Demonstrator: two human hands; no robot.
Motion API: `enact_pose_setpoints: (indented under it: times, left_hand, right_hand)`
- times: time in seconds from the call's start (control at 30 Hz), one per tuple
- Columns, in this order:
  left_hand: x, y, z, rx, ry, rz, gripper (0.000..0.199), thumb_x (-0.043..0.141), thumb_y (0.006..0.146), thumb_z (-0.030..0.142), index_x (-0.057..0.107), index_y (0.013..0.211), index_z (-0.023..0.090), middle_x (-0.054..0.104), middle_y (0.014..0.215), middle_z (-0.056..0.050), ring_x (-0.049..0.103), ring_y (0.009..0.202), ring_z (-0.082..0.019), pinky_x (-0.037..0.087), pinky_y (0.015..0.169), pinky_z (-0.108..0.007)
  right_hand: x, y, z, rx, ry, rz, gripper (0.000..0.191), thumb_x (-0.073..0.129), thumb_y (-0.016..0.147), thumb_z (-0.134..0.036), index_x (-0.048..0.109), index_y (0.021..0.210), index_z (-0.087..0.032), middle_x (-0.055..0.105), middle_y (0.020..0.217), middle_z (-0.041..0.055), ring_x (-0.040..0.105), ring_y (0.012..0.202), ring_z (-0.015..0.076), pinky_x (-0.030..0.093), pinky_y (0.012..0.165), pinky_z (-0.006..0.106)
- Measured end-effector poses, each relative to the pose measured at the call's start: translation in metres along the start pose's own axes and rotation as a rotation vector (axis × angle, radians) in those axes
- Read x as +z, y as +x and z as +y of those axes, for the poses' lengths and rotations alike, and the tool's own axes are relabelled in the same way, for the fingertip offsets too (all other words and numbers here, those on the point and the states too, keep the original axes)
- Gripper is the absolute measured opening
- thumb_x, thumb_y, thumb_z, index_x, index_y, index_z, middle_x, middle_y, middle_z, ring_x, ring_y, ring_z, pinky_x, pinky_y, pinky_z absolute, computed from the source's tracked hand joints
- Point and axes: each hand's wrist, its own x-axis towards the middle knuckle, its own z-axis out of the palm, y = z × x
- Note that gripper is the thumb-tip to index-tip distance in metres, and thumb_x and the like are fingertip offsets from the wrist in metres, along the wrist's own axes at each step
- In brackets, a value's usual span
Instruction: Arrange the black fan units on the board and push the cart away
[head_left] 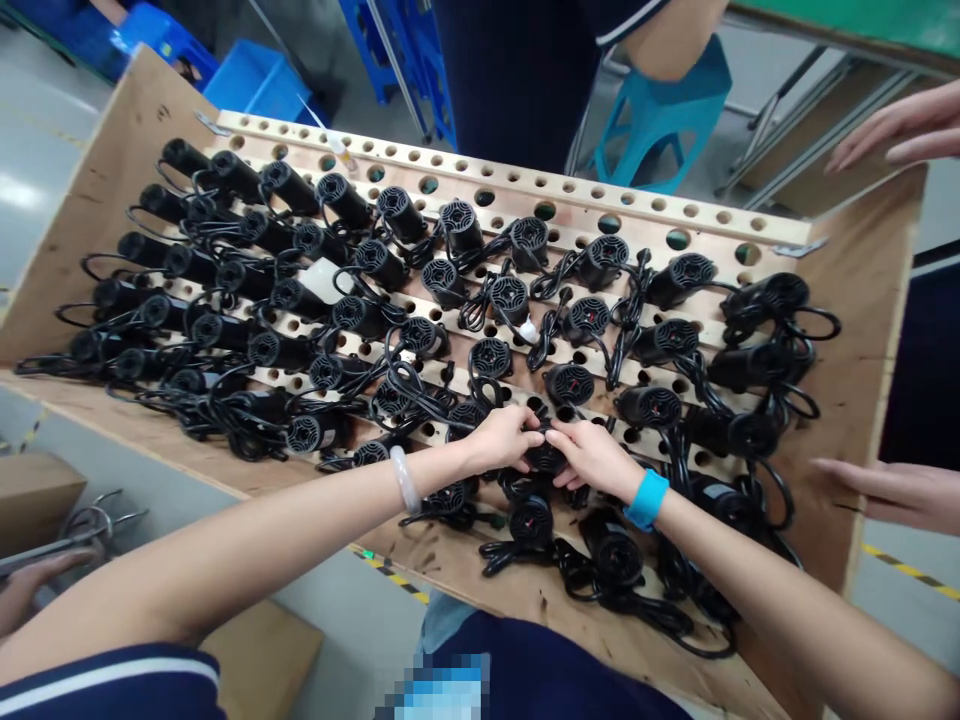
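Observation:
Near the front middle of a wooden tray, my left hand and my right hand meet over a black cylinder with a vented round end. Fingers of both hands are closed around its top from either side, hiding part of it. Similar black cylinders with coiled cords stand in rows all round, such as one vented cylinder just behind my hands and another vented cylinder in front. A pale bangle circles my left wrist, a blue band my right.
Wooden strips with round holes run across the tray. A white piece and a yellow-white tube lie among the cylinders. Another person's hands are at the right edge. Someone stands behind, near a blue stool. A cardboard box sits below.

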Motion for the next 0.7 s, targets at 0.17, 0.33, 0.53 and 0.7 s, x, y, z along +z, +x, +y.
enact_pose_setpoints:
  times: [0.17,0.33,0.53,0.7]
  left_hand:
    - [0.005,-0.001,0.002,-0.032,-0.018,-0.03,0.022,0.064,0.078,0.02,0.046,0.09,0.016,0.053,0.077,0.001,0.061,0.054,-0.011,0.058,0.052,-0.029]
    - [0.006,0.003,0.006,-0.02,0.078,0.018,0.038,0.075,0.065,0.021,0.044,0.086,0.018,0.056,0.085,0.0,0.061,0.054,-0.013,0.056,0.046,-0.026]
    - [0.003,0.005,0.011,0.037,0.148,-0.034,0.034,0.072,0.065,0.02,0.043,0.082,0.018,0.055,0.081,0.0,0.061,0.054,-0.014,0.053,0.042,-0.023]
    - [0.005,0.004,0.005,0.044,0.063,-0.023,0.032,0.07,0.067,0.02,0.043,0.084,0.019,0.054,0.074,0.002,0.059,0.053,-0.013,0.053,0.046,-0.026]
  right_hand:
    - [-0.002,0.001,-0.006,0.033,-0.025,-0.009,0.03,0.039,0.092,-0.031,0.057,0.106,-0.013,0.068,0.096,0.0163,0.069,0.058,0.0205,0.053,0.04,0.024]
    - [-0.003,0.001,-0.007,0.039,-0.002,-0.013,0.029,0.039,0.091,-0.03,0.057,0.108,-0.015,0.068,0.099,0.0142,0.069,0.057,0.0187,0.053,0.04,0.023]
    - [-0.002,-0.001,-0.004,0.005,-0.002,0.004,0.032,0.039,0.09,-0.032,0.059,0.108,-0.015,0.071,0.082,0.0106,0.069,0.056,0.0191,0.051,0.041,0.021]
    - [0.0,-0.003,0.003,-0.098,0.018,0.051,0.033,0.038,0.09,-0.036,0.058,0.108,-0.016,0.071,0.091,0.0113,0.068,0.054,0.0172,0.047,0.039,0.019]
